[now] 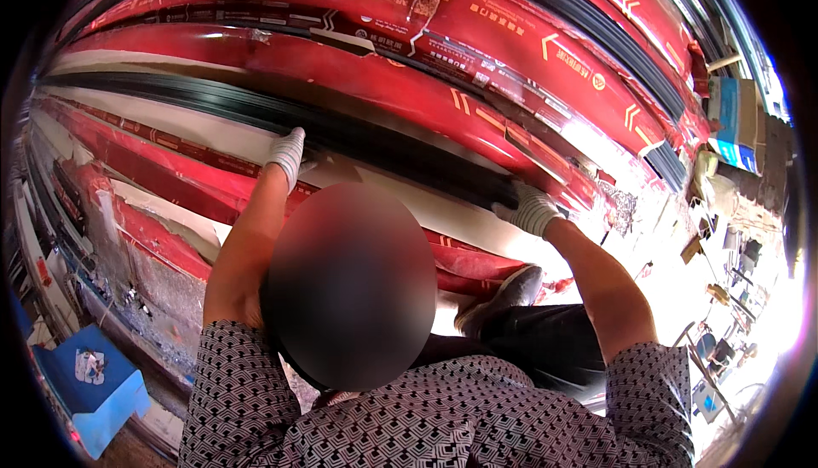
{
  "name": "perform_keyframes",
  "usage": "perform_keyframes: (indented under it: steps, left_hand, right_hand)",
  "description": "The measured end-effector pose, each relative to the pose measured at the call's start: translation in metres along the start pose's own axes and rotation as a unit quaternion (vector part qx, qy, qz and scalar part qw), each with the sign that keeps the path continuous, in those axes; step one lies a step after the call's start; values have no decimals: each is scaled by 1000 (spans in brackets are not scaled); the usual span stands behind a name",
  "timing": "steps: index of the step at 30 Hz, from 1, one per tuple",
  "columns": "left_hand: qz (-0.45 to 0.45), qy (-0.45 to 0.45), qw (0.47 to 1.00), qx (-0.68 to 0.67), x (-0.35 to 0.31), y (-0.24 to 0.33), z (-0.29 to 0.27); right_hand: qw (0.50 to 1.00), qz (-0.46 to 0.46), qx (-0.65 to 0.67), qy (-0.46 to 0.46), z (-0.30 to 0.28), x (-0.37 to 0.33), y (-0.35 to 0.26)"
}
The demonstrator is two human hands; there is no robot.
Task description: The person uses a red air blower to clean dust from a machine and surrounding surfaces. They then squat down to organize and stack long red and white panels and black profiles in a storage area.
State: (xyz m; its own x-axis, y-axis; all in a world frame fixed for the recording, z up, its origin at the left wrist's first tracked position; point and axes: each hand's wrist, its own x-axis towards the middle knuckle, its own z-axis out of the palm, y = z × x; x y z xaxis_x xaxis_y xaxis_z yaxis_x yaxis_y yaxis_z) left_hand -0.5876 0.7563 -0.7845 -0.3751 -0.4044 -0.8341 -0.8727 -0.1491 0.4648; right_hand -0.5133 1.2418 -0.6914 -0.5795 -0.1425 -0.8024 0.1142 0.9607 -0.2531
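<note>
A bundle of long black profile bars (383, 140) runs across in front of me, from the far left to the right of the middle. My left hand (288, 157), in a white striped glove, is closed on its near edge left of centre; part of the fingers is hidden. Near the right end of the bars, my right hand (532, 210), gloved alike, grips them with the thumb on the near side. Beneath and around the bars lie long packs in red printed wrapping (341, 74). A pale strip (383, 180) shows just below the bars.
More dark bars (588, 37) lie among the red packs at the far side. At the lower left stands a blue plastic stool (98, 383). Blue-and-brown boxes (737, 123) sit at the right, with scattered objects on the bright floor. My shoe (511, 289) is beside the near packs.
</note>
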Motion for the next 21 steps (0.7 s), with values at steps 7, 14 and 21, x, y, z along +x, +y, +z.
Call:
perform_keyframes:
  steps: [7,14,21]
  left_hand:
    - [-13,-54,998,27,1,9,0]
    - [27,-55,998,-28,20,-8,-24]
    - [68,-108,982,-142,-27,-20,-34]
  right_hand:
    - [993,-4,-86,77,28,-6,7]
    - [983,-71,-130,109,29,-20,2]
    - [994,-35,-103,-19,7,-50,-10]
